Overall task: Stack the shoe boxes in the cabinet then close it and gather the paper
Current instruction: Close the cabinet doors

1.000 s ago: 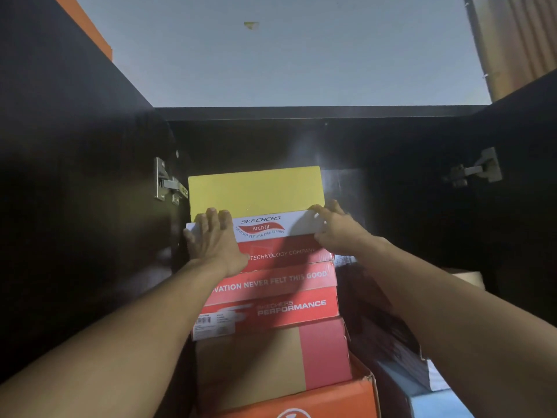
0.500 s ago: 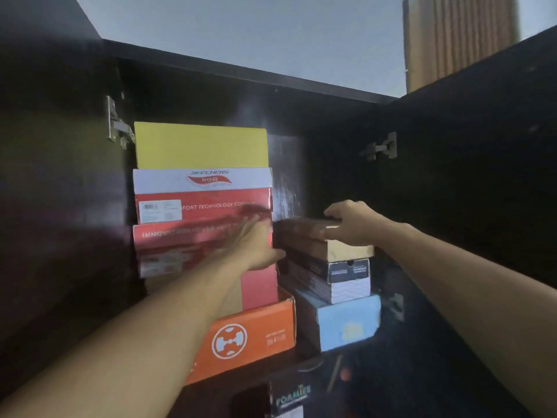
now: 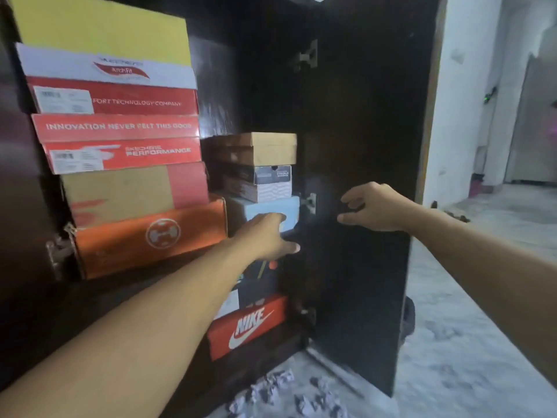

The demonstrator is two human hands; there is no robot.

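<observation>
A tall stack of shoe boxes, yellow on top and orange at the bottom, fills the left of the dark cabinet's upper shelf. A shorter stack stands to its right, with a light blue box lowest. My left hand lies flat against the front of the blue box, fingers apart, holding nothing. My right hand hovers half curled in front of the open right door, empty. A red Nike box sits on the lower shelf. Crumpled paper balls lie on the floor below.
The right cabinet door stands wide open, its edge toward me, with hinges on its inner side. The left door is open at the far left. Grey speckled floor stretches right toward a white wall and a passage.
The view dropped and swung right. My left hand slid from the red boxes down to the blue box. My right hand left the top of the short stack and moved toward the right door.
</observation>
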